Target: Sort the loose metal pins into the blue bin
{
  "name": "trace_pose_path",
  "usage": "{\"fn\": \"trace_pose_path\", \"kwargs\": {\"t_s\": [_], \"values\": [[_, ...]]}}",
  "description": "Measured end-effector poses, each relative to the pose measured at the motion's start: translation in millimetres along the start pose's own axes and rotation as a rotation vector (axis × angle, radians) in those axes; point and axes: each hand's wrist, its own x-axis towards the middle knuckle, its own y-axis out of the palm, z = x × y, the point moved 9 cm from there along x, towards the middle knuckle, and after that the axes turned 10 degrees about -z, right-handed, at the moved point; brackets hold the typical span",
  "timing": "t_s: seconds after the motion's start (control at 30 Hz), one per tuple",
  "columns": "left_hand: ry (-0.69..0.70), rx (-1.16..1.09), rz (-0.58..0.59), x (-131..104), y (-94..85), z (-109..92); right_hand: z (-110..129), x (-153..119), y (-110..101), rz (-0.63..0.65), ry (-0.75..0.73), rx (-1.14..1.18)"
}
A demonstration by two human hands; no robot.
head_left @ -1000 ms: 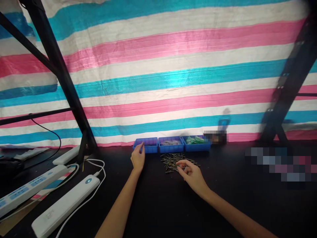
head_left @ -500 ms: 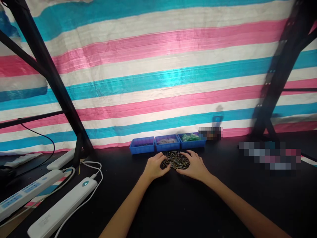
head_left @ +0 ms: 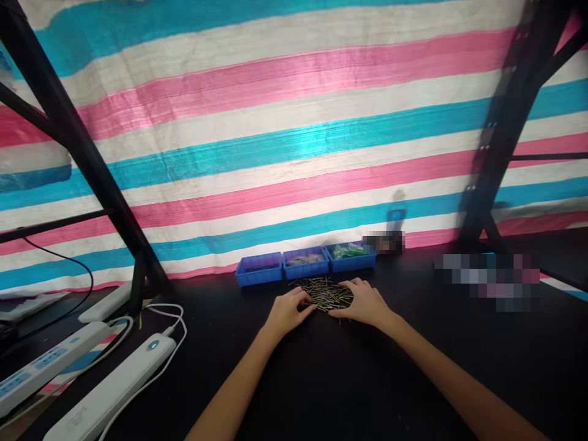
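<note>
A loose pile of thin, brass- and dark-coloured metal pieces (head_left: 327,293), like long screws or nails, lies on the black tabletop. At its left edge is my left hand (head_left: 285,311), fingers curved and thumb apart from them, touching the nearest pieces. Cupped on the opposite side, my right hand (head_left: 365,303) is open, with its fingers and thumb spread around the pile's edge. Neither hand visibly lifts anything. Just behind the pile stand three blue bins in a row: the left bin (head_left: 258,277) holds dark thin pieces, the middle bin (head_left: 307,270) clear bags, the right bin (head_left: 353,263) green bags.
White power strips (head_left: 110,392) with white cables occupy the left side. Black metal frame posts (head_left: 87,165) rise on both sides, before a striped plastic sheet (head_left: 294,141). Blurred-out items (head_left: 487,278) lie at right, and another blurred patch (head_left: 384,242) is beside the bins.
The view has shifted slightly, moving the background a little left. My left hand sits slightly further from the pile's upper left, where more pieces now show. The right hand stays at its side.
</note>
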Motion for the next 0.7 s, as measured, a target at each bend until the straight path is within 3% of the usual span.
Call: {"fn": "trace_pose_path", "kwargs": {"t_s": [0.23, 0.7], "values": [[-0.020, -0.016, 0.013, 0.9, 1.5, 3.5, 0.8, -3.5, -1.3, 0.001, 0.052, 0.026], [-0.029, -0.040, 0.003, 0.8, 1.5, 5.6, 32.4, -13.7, -1.4, -0.023, -0.098, 0.052]]}}
